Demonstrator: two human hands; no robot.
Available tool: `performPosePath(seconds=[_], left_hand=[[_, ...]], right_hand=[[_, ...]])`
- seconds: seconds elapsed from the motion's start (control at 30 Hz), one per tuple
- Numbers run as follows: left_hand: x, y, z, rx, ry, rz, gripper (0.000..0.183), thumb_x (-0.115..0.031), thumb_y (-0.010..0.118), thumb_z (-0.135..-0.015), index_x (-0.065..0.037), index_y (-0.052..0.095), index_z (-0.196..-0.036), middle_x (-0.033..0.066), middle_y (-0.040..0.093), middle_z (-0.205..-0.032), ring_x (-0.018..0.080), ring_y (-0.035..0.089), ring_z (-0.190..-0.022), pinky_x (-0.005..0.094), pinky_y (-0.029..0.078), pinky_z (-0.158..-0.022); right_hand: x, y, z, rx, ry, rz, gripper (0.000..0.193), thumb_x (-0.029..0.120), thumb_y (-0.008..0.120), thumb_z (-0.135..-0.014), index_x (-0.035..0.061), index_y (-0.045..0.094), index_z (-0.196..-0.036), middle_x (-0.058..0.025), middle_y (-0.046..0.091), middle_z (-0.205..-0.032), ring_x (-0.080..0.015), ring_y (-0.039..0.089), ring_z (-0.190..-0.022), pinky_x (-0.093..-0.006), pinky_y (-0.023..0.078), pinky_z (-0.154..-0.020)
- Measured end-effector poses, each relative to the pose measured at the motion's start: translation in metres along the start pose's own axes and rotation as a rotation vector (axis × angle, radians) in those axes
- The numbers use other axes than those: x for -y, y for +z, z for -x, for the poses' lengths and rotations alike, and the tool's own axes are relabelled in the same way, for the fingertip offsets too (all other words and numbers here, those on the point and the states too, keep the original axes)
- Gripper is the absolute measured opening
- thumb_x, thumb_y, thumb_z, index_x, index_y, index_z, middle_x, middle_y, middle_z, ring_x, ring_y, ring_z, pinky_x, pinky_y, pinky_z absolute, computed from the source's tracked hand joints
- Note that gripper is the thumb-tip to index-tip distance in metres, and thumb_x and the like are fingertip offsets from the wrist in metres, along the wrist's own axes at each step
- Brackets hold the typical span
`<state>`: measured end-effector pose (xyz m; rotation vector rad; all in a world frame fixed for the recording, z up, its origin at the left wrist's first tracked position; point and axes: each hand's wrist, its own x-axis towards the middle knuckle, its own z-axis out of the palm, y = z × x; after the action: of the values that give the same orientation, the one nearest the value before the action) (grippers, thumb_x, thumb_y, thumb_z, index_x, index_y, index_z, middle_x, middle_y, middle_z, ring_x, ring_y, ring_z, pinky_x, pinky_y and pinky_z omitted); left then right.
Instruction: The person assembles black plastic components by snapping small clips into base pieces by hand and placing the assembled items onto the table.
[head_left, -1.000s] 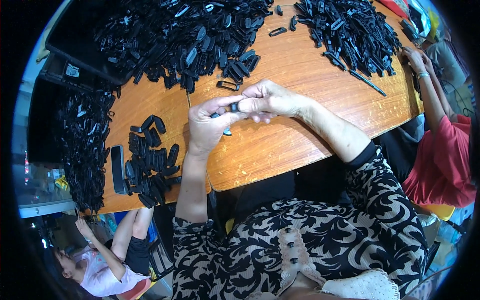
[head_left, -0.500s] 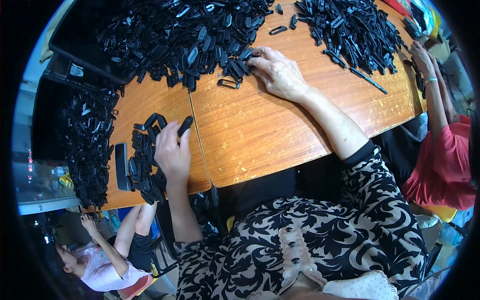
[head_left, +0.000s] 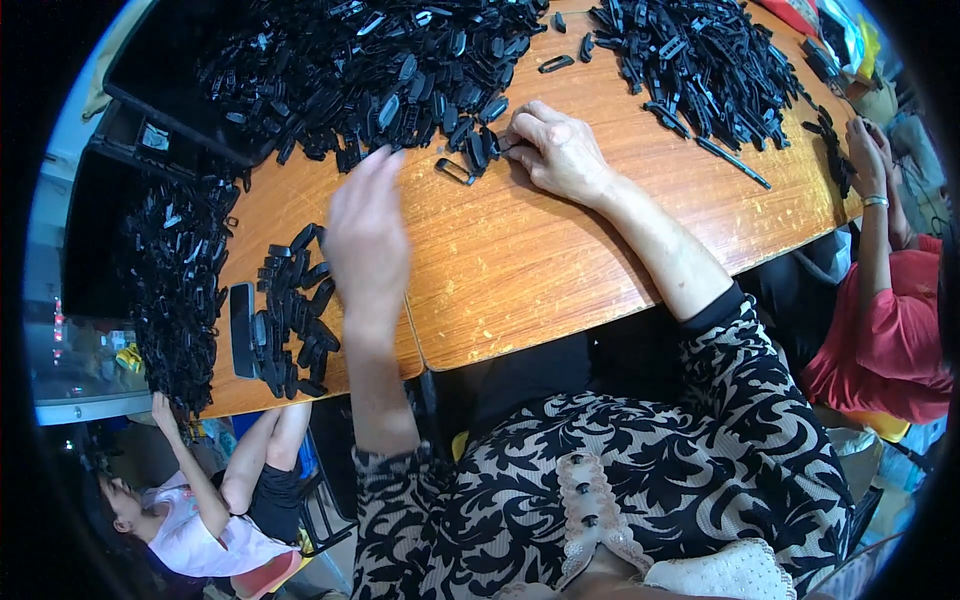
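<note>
My right hand (head_left: 557, 152) rests on the wooden table at the front edge of a large heap of small black plastic parts (head_left: 400, 85). Its thumb and fingers are closed on a black plastic part (head_left: 508, 146), mostly covered by the fingertips. Just left of it lies a hollow black frame piece (head_left: 455, 171). Blurred by motion, my left hand (head_left: 370, 235) is over the table seam with its fingers stretched toward the heap; I see nothing in it. Beside it, to the left, is a smaller group of black parts (head_left: 290, 310).
Another pile of black parts (head_left: 690, 75) lies at the far right, with a long thin strip (head_left: 735, 163) before it. Black bins (head_left: 95, 235) spill more parts at left. One person (head_left: 215, 510) sits at lower left; another (head_left: 880, 330), in red, works at right.
My left hand has moved up and right from the smaller group; the black part it held no longer shows in it. My right hand has shifted slightly down, its fingers drawn in.
</note>
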<state>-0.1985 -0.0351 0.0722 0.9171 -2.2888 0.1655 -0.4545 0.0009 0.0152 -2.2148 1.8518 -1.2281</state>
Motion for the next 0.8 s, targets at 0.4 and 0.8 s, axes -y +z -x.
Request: performPosePath(seconds=[0.4,0.8], left_hand=[[-0.008,0.072,-0.024,0.186,0.006,0.346,0.029,-0.007,0.069,-0.084,0.001,0.065,-0.111,0.0147,0.065,-0.109,0.0321,0.063,-0.101,0.0405,0.051,-0.087],[-0.017,0.058,0.021,0.237,-0.397,0.937,0.028,-0.001,0.067,-0.088,0.001,0.063,-0.116,-0.0001,0.062,-0.089,0.0048,0.055,-0.073,0.0177,0.045,-0.065]], right_hand=[[0.001,-0.003,-0.004,-0.084,0.103,-0.076,0.023,0.022,0.076,-0.080,0.0045,0.062,-0.085,-0.0126,0.062,-0.080,-0.0304,0.063,-0.074,-0.0393,0.051,-0.066],[0.018,-0.002,-0.002,0.344,0.256,-0.495,0.029,0.027,0.072,-0.090,0.0021,0.064,-0.078,0.0024,0.056,-0.063,-0.0068,0.048,-0.061,-0.0264,0.041,-0.056]])
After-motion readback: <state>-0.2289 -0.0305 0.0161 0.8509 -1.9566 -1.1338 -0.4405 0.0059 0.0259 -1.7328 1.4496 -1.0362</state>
